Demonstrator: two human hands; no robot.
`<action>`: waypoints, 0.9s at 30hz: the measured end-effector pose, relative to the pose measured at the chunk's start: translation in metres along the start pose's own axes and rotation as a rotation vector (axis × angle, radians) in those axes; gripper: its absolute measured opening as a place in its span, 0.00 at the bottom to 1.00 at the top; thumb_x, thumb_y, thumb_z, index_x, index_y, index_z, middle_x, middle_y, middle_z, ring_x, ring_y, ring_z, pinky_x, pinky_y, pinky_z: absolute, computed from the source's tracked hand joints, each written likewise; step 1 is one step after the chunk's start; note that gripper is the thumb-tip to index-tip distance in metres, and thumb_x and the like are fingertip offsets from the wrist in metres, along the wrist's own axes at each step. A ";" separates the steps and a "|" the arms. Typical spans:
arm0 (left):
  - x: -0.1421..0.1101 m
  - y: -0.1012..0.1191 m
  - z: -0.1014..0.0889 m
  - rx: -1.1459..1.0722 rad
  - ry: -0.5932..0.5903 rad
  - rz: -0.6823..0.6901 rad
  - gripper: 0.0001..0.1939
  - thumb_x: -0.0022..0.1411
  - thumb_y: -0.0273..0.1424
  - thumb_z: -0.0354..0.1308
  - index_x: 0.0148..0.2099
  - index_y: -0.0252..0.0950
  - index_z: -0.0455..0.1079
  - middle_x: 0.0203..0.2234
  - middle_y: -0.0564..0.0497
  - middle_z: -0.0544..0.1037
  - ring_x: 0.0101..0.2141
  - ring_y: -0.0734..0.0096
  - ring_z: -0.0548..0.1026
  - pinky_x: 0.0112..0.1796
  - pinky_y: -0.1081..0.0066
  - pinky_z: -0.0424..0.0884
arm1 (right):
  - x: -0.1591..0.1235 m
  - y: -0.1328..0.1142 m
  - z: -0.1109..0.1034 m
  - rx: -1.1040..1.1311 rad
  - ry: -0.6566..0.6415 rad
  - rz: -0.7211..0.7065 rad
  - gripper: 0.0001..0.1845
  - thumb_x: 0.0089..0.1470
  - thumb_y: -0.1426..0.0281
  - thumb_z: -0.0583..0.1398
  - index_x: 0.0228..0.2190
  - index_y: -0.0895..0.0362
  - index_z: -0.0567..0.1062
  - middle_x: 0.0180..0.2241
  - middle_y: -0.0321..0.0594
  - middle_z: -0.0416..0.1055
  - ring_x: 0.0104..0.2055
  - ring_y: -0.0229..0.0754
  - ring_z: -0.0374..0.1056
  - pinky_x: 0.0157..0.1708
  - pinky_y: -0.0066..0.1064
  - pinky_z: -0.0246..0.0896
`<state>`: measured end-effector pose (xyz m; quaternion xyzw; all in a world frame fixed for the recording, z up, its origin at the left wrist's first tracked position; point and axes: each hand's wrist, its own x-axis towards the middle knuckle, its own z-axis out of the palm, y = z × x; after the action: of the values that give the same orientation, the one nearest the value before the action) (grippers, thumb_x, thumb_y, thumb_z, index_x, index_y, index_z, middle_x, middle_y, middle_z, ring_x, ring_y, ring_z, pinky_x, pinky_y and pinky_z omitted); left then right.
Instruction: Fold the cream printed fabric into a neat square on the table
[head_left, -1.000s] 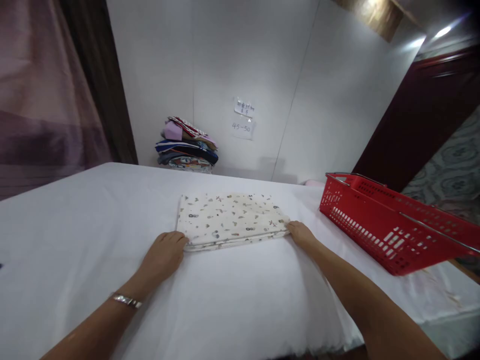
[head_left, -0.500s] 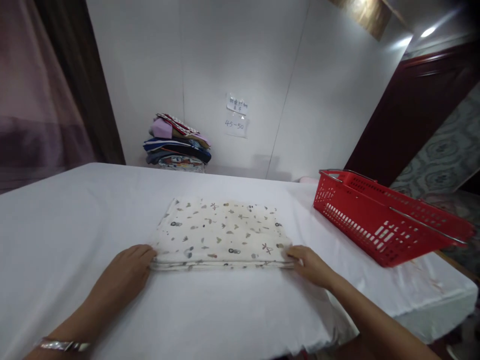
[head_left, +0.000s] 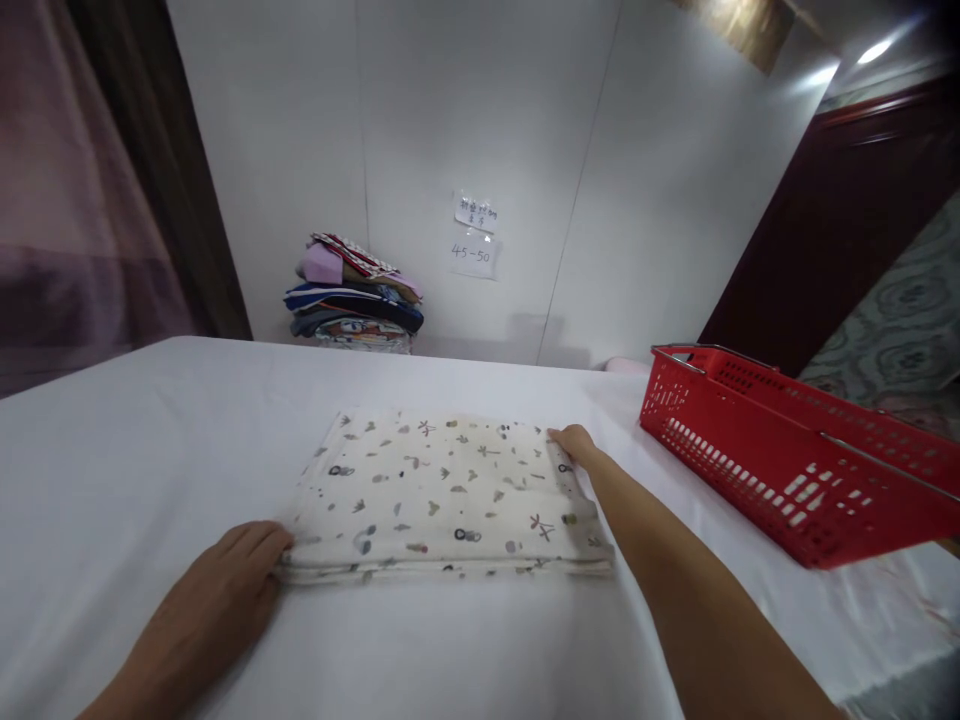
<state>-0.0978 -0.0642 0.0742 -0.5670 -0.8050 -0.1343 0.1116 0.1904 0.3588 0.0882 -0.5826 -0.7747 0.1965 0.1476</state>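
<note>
A folded cream cloth (head_left: 450, 490) with small printed plants and figures lies flat, its layered fold toward me. My left hand (head_left: 221, 590) is closed at the near left corner, the fingertips gripping the layers there. At the far right corner, my right hand (head_left: 574, 443) has its fingers closed on the cloth's edge; the thumb is mostly hidden. The right forearm stretches along the cloth's right side.
The cloth rests on a white-covered table (head_left: 150, 440). On the right stands a red plastic basket (head_left: 780, 455) with metal handles. A stack of folded clothes (head_left: 356, 295) sits at the back by the white wall (head_left: 480, 110), which bears paper signs (head_left: 474, 255).
My right hand has gone from the near right corner to the far right corner. The left hand stays at the near left corner. The whole view has shifted slightly.
</note>
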 end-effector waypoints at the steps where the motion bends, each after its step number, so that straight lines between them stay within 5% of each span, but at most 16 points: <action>1: 0.000 -0.001 0.001 -0.007 0.003 -0.005 0.13 0.48 0.25 0.46 0.35 0.39 0.69 0.37 0.47 0.74 0.42 0.59 0.68 0.45 0.61 0.64 | 0.005 -0.003 0.002 -0.015 0.007 0.007 0.17 0.47 0.59 0.58 0.26 0.62 0.76 0.26 0.48 0.74 0.30 0.48 0.72 0.28 0.31 0.62; 8: 0.002 -0.008 0.009 -0.006 -0.032 -0.010 0.12 0.47 0.25 0.47 0.34 0.41 0.68 0.36 0.49 0.74 0.41 0.59 0.68 0.43 0.60 0.65 | 0.009 0.000 0.015 -0.105 0.096 0.002 0.16 0.54 0.61 0.52 0.34 0.58 0.74 0.36 0.45 0.74 0.40 0.47 0.69 0.35 0.32 0.62; 13: -0.001 -0.010 0.010 0.013 -0.016 0.015 0.11 0.50 0.28 0.47 0.36 0.40 0.67 0.39 0.48 0.73 0.43 0.58 0.68 0.43 0.60 0.65 | -0.001 -0.006 0.003 -0.124 0.076 -0.098 0.21 0.55 0.60 0.52 0.44 0.61 0.71 0.44 0.50 0.70 0.48 0.47 0.65 0.45 0.34 0.59; 16: -0.002 -0.014 0.013 0.017 -0.021 0.016 0.12 0.49 0.28 0.47 0.37 0.39 0.67 0.39 0.48 0.73 0.44 0.57 0.68 0.44 0.59 0.65 | -0.030 -0.013 -0.003 -0.103 0.079 -0.235 0.27 0.56 0.58 0.50 0.54 0.59 0.62 0.56 0.47 0.59 0.57 0.46 0.56 0.53 0.35 0.52; 19: -0.002 -0.016 0.015 0.034 -0.043 0.032 0.11 0.51 0.28 0.47 0.36 0.40 0.66 0.40 0.48 0.73 0.44 0.57 0.67 0.45 0.59 0.64 | -0.080 -0.015 0.002 -0.063 0.047 -0.527 0.29 0.58 0.56 0.47 0.57 0.55 0.57 0.60 0.43 0.52 0.62 0.45 0.47 0.58 0.40 0.43; 22: 0.000 -0.014 0.012 0.066 -0.055 0.054 0.10 0.52 0.27 0.45 0.35 0.39 0.66 0.39 0.48 0.73 0.43 0.58 0.67 0.44 0.59 0.64 | -0.128 -0.014 0.013 -0.151 -0.177 -0.733 0.32 0.57 0.53 0.47 0.59 0.54 0.54 0.62 0.44 0.47 0.64 0.47 0.40 0.60 0.44 0.37; 27: 0.003 -0.003 -0.002 0.066 -0.070 0.035 0.10 0.52 0.27 0.45 0.34 0.37 0.67 0.37 0.47 0.73 0.42 0.58 0.68 0.41 0.61 0.65 | -0.169 -0.014 0.012 -0.210 -0.192 -0.736 0.34 0.58 0.52 0.45 0.60 0.56 0.50 0.64 0.45 0.38 0.65 0.48 0.30 0.60 0.47 0.28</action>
<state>-0.1014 -0.0637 0.0768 -0.5815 -0.8023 -0.0859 0.1044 0.2200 0.1919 0.0848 -0.2568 -0.9580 0.1035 0.0748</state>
